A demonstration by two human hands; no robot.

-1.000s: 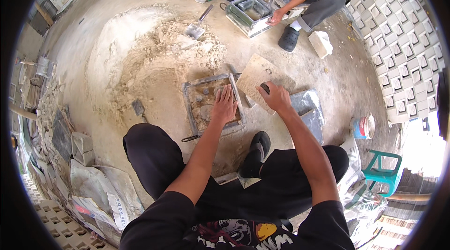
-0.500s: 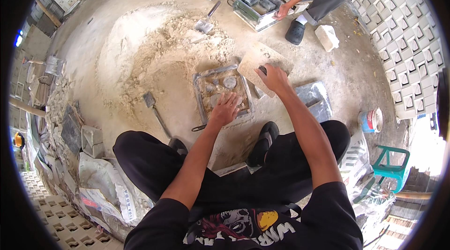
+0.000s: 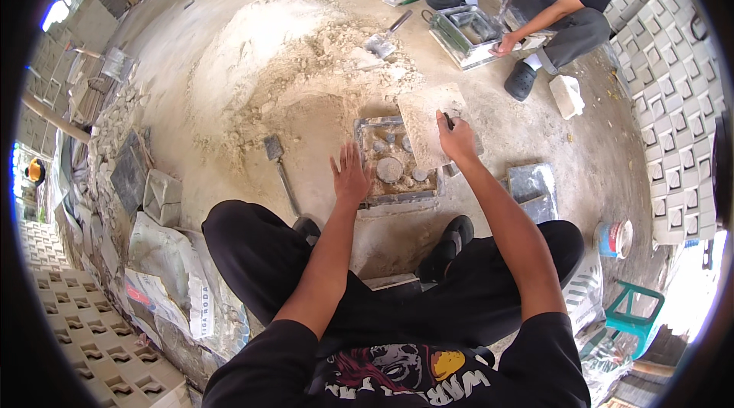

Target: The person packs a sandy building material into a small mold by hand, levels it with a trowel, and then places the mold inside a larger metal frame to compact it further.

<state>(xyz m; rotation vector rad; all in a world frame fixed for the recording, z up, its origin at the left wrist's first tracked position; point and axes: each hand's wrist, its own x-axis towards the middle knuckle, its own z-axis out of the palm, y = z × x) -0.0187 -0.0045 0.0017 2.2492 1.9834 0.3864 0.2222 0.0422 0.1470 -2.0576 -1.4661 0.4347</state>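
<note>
On the ground in front of me lies a square metal mould frame point(image 3: 399, 198). Sandy material fills it, with several grey round discs point(image 3: 390, 170) of different sizes. My left hand point(image 3: 352, 175) is at the frame's left side, fingers spread and nothing held; whether it touches the rim I cannot tell. My right hand point(image 3: 457, 139) grips the dark handle of a dusty, pale flat board point(image 3: 423, 123). Tilted, the board covers the frame's far right corner and hides part of the inside.
A powder heap point(image 3: 252, 48) spreads beyond the frame, with a trowel point(image 3: 380, 44) in it. Another trowel point(image 3: 274, 149) lies left. Across from me a person works at a second mould point(image 3: 464, 48). At right are a dark slab point(image 3: 535, 186), a bucket point(image 3: 614, 239) and a green stool point(image 3: 634, 318).
My left hand has moved off the discs to the frame's left side. The board in my right hand has shifted over the frame's far right part. The whole view has swung somewhat.
</note>
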